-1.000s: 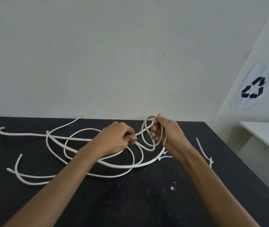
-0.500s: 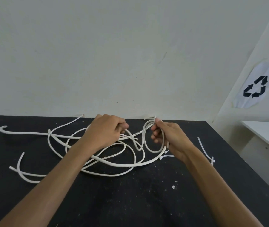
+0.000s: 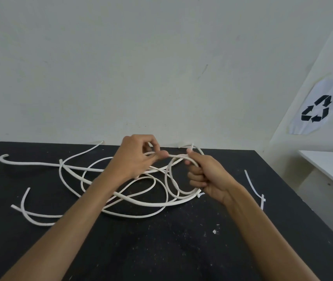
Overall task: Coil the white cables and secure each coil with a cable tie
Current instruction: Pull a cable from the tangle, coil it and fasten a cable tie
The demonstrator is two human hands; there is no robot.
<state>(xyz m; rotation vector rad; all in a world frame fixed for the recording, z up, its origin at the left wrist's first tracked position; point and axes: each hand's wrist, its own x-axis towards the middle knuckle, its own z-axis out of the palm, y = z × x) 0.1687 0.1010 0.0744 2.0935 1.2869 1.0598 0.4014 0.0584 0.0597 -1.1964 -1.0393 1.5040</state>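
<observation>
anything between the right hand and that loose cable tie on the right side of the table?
Nothing visible. The cable tie lies alone on the bare black table, right of the right hand. That hand grips the coil, though, and the left hand pinches the cable feeding it.
</observation>
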